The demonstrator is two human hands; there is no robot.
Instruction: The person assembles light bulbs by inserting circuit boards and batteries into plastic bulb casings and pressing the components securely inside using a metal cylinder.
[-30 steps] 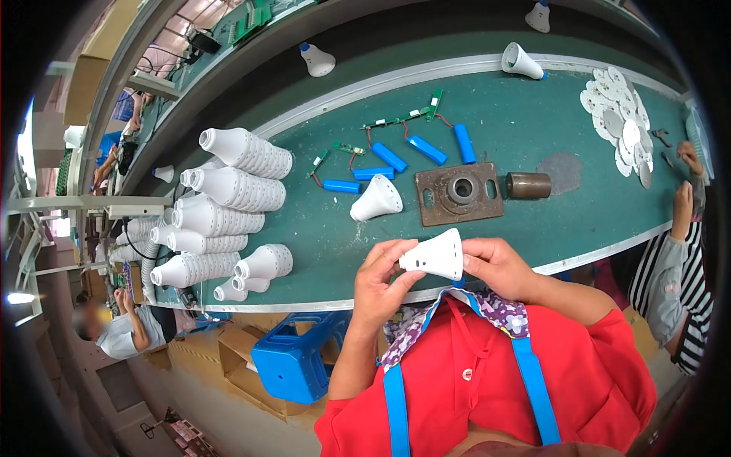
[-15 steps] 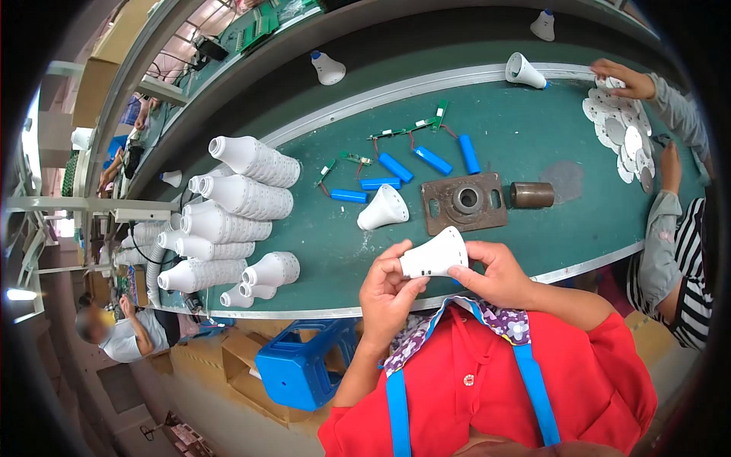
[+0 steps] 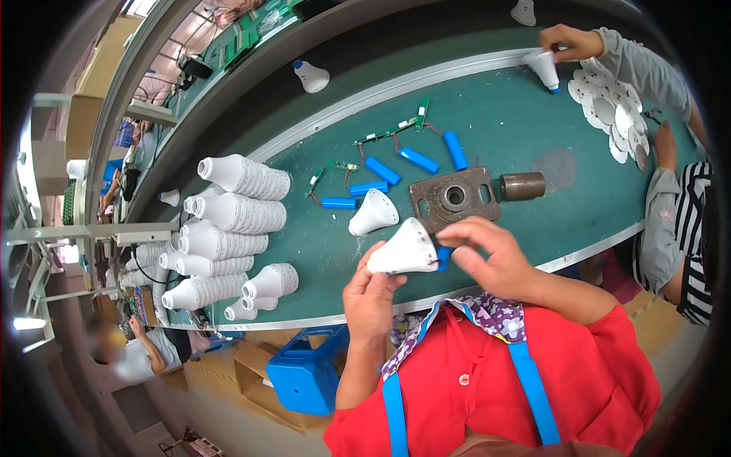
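Gripping white cone-shaped bulb housing over green surface: left hand. Right hand beside blue battery cell at housing's mouth, grip unclear. Stacked housings at left; blue stool below.

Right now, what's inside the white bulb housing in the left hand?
A blue cylindrical cell shows by the wide end of the white bulb housing, with a dark-red wire at the rim. The interior faces away from view, so whatever lies inside is hidden.
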